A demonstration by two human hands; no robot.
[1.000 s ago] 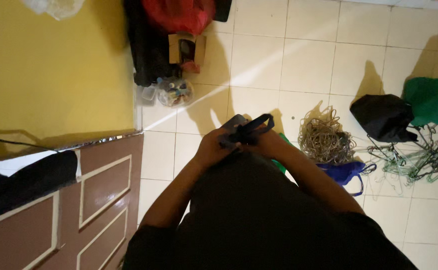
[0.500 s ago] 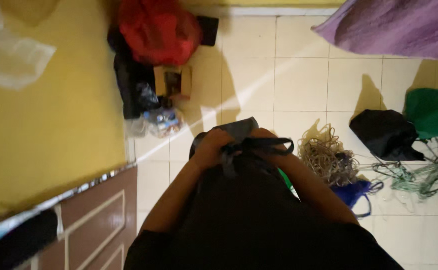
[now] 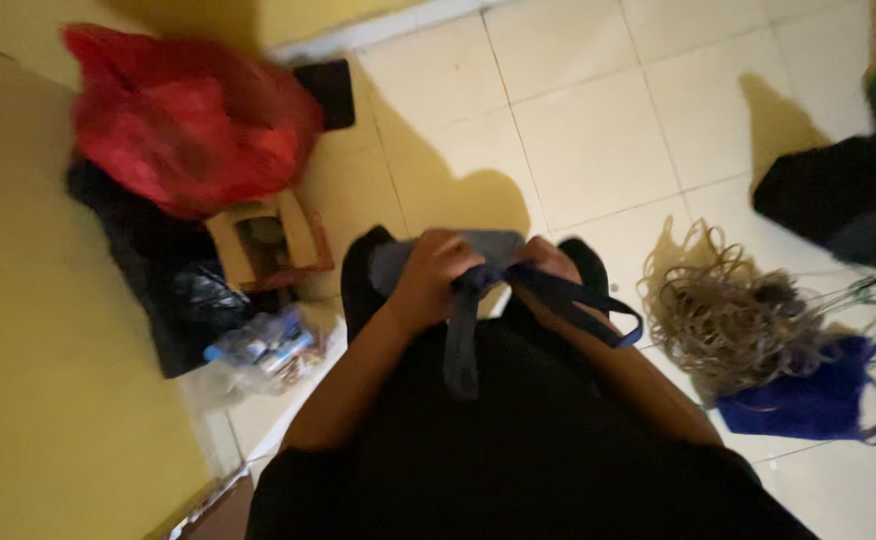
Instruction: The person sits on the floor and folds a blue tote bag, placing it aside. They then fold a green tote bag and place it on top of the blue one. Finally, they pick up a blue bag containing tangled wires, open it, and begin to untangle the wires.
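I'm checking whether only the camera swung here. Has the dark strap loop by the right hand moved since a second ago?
Yes. The strap loop stood up above the hands before; now it hangs down to the right of the right hand, toward the wire tangle.

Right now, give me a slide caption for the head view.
Both hands, left and right, grip a dark strapped bag above a tiled floor.

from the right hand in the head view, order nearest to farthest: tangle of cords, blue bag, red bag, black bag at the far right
1. Tangle of cords, on the floor just to the outer side of the right hand.
2. Blue bag, lower right, past the cords.
3. and 4. Black bag at the right edge and red bag at upper left: both far off, too close to call.
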